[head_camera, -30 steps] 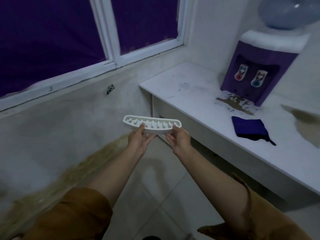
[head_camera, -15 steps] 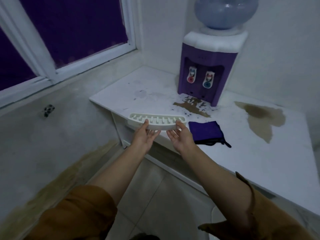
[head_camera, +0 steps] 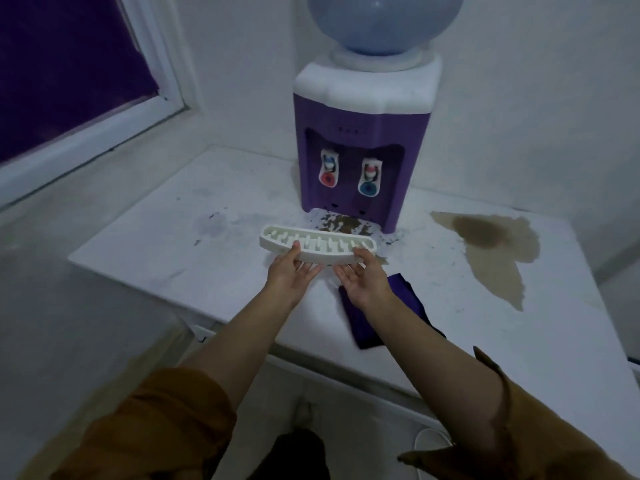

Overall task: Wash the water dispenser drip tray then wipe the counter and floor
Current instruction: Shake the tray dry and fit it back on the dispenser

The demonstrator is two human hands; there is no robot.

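Observation:
I hold the white slotted drip tray (head_camera: 317,244) level above the white counter (head_camera: 214,271), just in front of the purple water dispenser (head_camera: 360,161). My left hand (head_camera: 291,275) grips the tray's left part, thumb on top and fingers underneath. My right hand (head_camera: 360,282) grips its right part the same way. A dark purple cloth (head_camera: 408,299) lies on the counter under my right wrist. Brown dirt (head_camera: 343,225) covers the counter at the dispenser's foot.
A large brown stain (head_camera: 491,244) spreads on the counter right of the dispenser. A blue water bottle (head_camera: 384,22) tops the dispenser. A window (head_camera: 69,77) is at the left. Tiled floor (head_camera: 349,410) lies below the counter edge, with a white round object (head_camera: 429,441) at the lower right.
The view swung from the floor and window toward the dispenser. Both hands carried the tray over the counter, up to the dispenser's front.

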